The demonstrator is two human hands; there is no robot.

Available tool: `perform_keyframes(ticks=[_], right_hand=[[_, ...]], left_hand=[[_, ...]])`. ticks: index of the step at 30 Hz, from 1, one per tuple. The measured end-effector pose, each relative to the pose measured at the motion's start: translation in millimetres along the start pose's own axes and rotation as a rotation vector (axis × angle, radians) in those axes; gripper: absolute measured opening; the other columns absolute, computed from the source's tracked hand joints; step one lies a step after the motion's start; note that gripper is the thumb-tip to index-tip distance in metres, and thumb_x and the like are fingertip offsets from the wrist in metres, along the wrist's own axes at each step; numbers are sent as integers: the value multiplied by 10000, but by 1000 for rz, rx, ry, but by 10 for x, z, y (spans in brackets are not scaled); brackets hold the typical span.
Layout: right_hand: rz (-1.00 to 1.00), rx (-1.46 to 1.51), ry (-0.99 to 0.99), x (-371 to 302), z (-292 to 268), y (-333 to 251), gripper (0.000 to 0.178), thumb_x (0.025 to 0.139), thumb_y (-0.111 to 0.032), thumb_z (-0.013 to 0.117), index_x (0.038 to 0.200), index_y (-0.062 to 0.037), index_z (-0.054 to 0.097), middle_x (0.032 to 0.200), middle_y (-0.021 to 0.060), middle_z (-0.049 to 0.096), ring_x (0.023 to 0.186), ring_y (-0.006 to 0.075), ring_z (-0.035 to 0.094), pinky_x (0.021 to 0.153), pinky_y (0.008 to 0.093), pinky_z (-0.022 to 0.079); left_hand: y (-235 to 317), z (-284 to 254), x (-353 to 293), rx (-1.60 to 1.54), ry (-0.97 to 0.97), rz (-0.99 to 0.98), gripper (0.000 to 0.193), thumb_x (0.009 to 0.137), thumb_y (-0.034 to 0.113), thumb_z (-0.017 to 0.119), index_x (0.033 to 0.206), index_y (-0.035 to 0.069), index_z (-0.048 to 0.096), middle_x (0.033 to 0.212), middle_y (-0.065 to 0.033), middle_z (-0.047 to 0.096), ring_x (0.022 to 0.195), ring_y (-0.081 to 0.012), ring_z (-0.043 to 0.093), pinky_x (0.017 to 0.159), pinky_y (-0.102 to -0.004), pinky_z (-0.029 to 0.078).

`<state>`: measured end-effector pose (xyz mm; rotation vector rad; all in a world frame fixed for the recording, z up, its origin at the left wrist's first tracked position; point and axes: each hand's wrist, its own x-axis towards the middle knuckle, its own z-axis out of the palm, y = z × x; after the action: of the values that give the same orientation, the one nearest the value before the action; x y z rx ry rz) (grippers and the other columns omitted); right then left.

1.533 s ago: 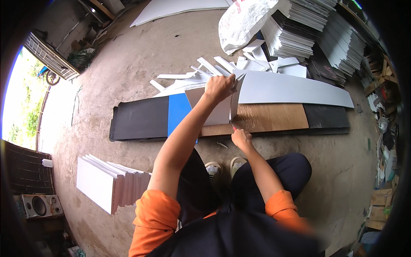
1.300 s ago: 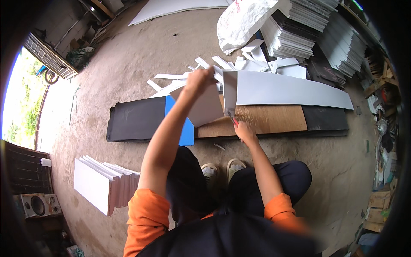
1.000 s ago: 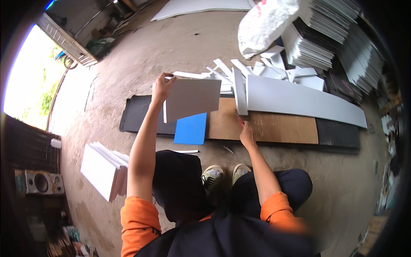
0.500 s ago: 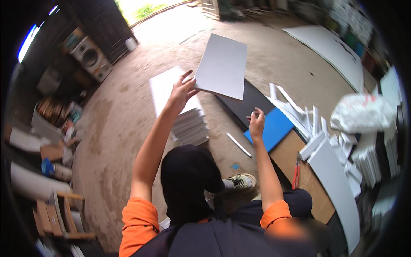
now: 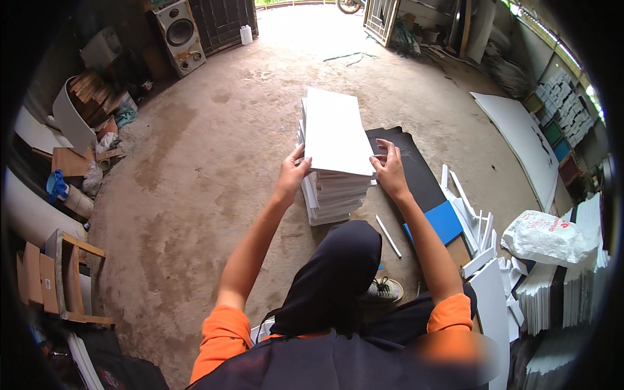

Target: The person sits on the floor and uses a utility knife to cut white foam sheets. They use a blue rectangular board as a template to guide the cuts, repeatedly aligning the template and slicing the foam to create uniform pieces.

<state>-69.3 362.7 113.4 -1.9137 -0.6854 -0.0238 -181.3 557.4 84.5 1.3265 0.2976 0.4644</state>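
Note:
A thin white rectangular board [image 5: 335, 127] lies on top of a tall stack of similar white boards [image 5: 335, 195] in front of me. At its near left corner, my left hand [image 5: 294, 174] grips the edge, thumb on top and fingers along the side. My right hand [image 5: 391, 170] is at the near right corner, fingers bent and apart, with its thumb by the edge. Whether the right hand presses on the board I cannot tell. The top board sits roughly over the stack, whose lower layers are unevenly aligned.
Right of the stack lie a black sheet [image 5: 416, 166], a blue board [image 5: 437, 223] and white offcut strips [image 5: 478, 227]. A white strip [image 5: 389, 235] rests on the floor near my shoe. Farther right are a white sack [image 5: 549, 237] and stacked panels [image 5: 543, 305]. A wooden chair frame [image 5: 75, 279] stands left.
The grey-white board, held up in my left hand, has come down onto the stack. My right hand has moved from above the blue board to the stack's corner. The view has shifted.

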Motion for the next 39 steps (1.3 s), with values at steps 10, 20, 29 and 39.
perform_keyframes(ticks=[10, 20, 29, 39], right_hand=[[-41, -306, -175, 33, -338, -93, 324, 802, -85, 553, 1115, -36, 486, 1113, 161, 398, 981, 248, 534, 834, 334, 472], [459, -232, 218, -1348, -2646, 1535, 227, 802, -116, 530, 1014, -36, 538, 884, 116, 595, 760, 207, 605, 689, 309, 470], [841, -622, 449, -3563, -2475, 2975, 413, 693, -153, 671, 1036, -33, 475, 1023, 200, 454, 962, 353, 478, 811, 409, 414], [847, -527, 480, -3679, -2429, 2820, 370, 737, -72, 607, 1037, 25, 412, 979, 244, 455, 905, 405, 489, 767, 434, 421]], left_hand=[[110, 541, -199, 914, 230, 438, 595, 781, 255, 617, 1273, 72, 338, 1255, -153, 220, 1165, -308, 183, 960, -456, 223], [-802, 2368, 183, 928, -922, 752, 334, 761, 237, 614, 1061, 108, 540, 1085, -138, 457, 1049, -341, 377, 890, -432, 374], [-2427, 3550, -379, 1035, -1472, 440, 319, 787, 252, 585, 1063, 97, 547, 1061, -160, 514, 1029, -348, 444, 905, -410, 362], [-3298, 4661, -696, 646, -1330, -32, 212, 784, 108, 562, 979, 24, 564, 925, -143, 558, 803, -240, 589, 658, -339, 490]])
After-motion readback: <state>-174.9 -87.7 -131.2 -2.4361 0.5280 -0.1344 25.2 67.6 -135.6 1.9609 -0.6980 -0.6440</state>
